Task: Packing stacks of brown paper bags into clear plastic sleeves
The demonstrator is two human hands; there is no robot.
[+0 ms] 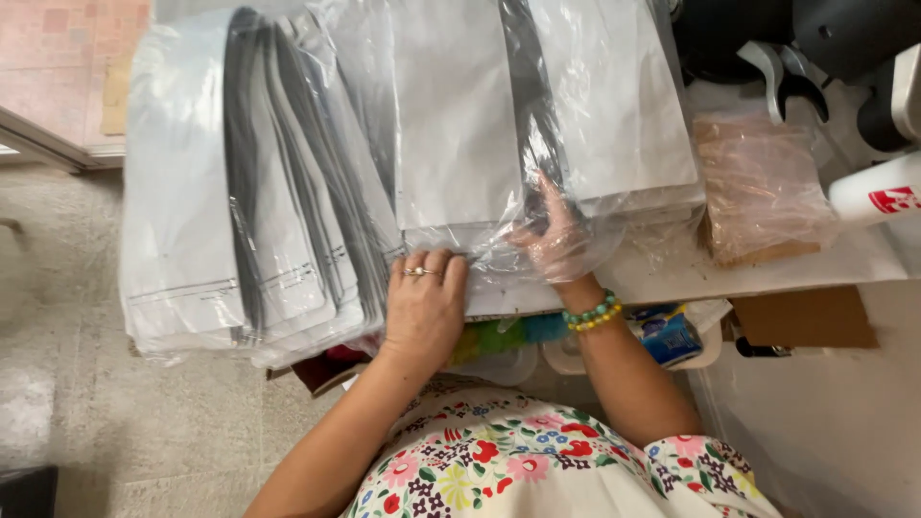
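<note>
Head view shows me working at a stack of flat white rectangular pouches wrapped in a clear plastic sleeve (499, 125), lying on the white worktop (672, 273) straight ahead of me. My right hand (554, 240) is pushed inside the open near end of that sleeve, fingers spread and flat against the pouches, seen through the film; it is not closed on anything that I can make out. My left hand (425, 307), with a ring on it, rests palm down with the fingers together on the near edge of the pouches, pressing rather than gripping.

As far as I can judge, the sleeve is already open at my end, yet the pouches sit almost wholly inside it, so drawing them out has barely begun. To the left, a second fanned bundle of white pouches with dark edge strips (254, 192) overhangs the worktop edge.

The sleeved stack runs lengthwise away from me, its long axis from near edge to far edge, its open end facing my body.

A brown packet in clear wrap (763, 187) lies well apart on the right.
</note>
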